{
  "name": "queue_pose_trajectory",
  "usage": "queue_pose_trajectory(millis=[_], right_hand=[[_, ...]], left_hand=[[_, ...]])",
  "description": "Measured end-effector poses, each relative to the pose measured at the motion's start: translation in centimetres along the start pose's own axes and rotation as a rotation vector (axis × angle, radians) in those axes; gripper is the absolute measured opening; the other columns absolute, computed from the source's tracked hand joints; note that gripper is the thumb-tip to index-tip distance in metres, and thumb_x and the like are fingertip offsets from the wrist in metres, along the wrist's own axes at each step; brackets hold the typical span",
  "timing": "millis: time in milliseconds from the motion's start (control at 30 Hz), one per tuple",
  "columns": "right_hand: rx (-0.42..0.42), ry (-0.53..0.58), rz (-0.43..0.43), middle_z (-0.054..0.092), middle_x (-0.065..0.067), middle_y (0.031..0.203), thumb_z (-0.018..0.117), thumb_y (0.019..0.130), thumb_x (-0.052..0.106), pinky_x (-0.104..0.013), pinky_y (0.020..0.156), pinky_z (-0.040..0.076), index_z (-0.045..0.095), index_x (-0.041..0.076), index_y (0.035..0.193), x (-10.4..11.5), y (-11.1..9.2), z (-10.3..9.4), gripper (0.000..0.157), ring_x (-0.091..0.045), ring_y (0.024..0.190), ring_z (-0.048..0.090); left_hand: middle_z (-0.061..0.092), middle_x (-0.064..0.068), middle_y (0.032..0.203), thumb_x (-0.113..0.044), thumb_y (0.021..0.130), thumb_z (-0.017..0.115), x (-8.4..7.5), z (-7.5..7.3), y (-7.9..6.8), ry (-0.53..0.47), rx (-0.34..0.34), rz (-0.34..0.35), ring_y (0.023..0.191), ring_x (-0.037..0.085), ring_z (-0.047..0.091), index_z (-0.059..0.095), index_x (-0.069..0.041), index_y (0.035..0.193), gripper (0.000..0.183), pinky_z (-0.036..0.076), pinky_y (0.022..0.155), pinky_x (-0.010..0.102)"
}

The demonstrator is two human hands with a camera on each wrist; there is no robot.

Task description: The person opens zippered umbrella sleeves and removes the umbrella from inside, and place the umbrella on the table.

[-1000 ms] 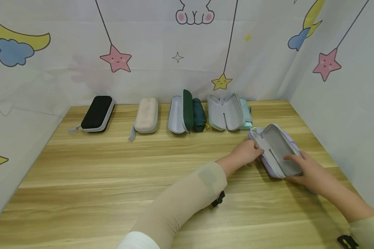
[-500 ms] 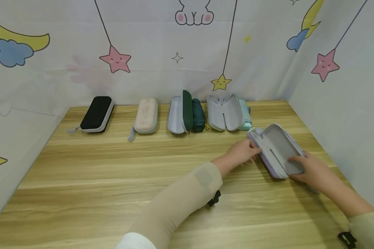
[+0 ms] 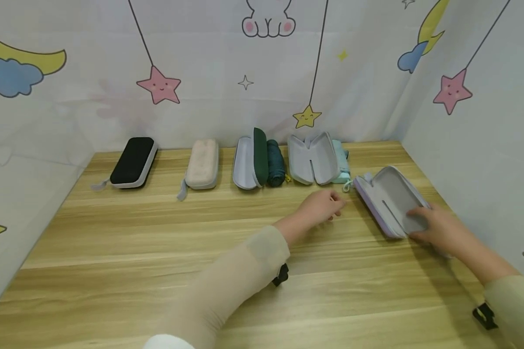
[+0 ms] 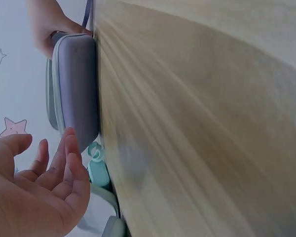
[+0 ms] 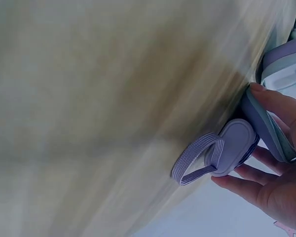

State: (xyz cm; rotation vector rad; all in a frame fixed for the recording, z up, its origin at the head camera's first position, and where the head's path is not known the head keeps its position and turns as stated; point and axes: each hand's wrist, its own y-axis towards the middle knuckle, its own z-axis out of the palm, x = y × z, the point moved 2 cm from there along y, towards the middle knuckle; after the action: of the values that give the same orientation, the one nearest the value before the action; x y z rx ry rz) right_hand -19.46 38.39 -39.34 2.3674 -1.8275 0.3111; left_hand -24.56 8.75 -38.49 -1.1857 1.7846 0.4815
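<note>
In the right grip (image 3: pixel 444 229): the near end of the open lilac case (image 3: pixel 395 194)

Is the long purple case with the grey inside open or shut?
Open. In the head view, the long purple case has its halves spread apart, so its grey inside shows; the right hand grips one half.

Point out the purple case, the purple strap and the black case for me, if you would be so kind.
Purple case (image 3: pixel 395 194): head view, grey inner lining.
Purple strap (image 5: pixel 191 154): right wrist view, loop's woven band.
Black case (image 3: pixel 132 160): head view, top face.
</note>
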Motion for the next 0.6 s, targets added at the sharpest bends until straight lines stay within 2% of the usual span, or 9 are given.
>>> queue_pose_trajectory(millis=[267,433,600], right_hand=[[0.023,-0.021,0.001,0.043,-0.046,0.12,0.081,0.078,0.016,-0.068,0.083,0.041,0.057,-0.01,0.12,-0.9,2.4,-0.5,0.056,-0.062,0.106,0.046],[0.025,-0.027,0.001,0.042,-0.046,0.121,0.08,0.078,0.015,-0.069,0.086,0.04,0.057,-0.011,0.12,-1.3,3.8,-0.8,0.054,-0.062,0.107,0.045],[0.031,-0.019,0.008,0.043,-0.045,0.122,0.079,0.079,0.015,-0.068,0.089,0.038,0.057,-0.011,0.121,-1.6,5.4,-1.0,0.054,-0.06,0.109,0.045]], left_hand=[[0.064,-0.008,0.083,-0.033,0.102,0.052,0.7,-2.9,-1.4,0.165,-0.024,0.036,0.072,0.01,0.059,0.063,-0.017,0.101,0.019,0.046,0.061,0.027],[0.065,-0.007,0.086,-0.033,0.102,0.051,1.4,-4.9,-2.4,0.25,-0.045,0.04,0.07,0.013,0.058,0.061,-0.017,0.101,0.019,0.044,0.06,0.028],[0.065,-0.002,0.09,-0.032,0.102,0.051,2.2,-6.8,-3.8,0.291,-0.064,0.053,0.07,0.014,0.058,0.063,-0.015,0.106,0.02,0.045,0.06,0.028]])
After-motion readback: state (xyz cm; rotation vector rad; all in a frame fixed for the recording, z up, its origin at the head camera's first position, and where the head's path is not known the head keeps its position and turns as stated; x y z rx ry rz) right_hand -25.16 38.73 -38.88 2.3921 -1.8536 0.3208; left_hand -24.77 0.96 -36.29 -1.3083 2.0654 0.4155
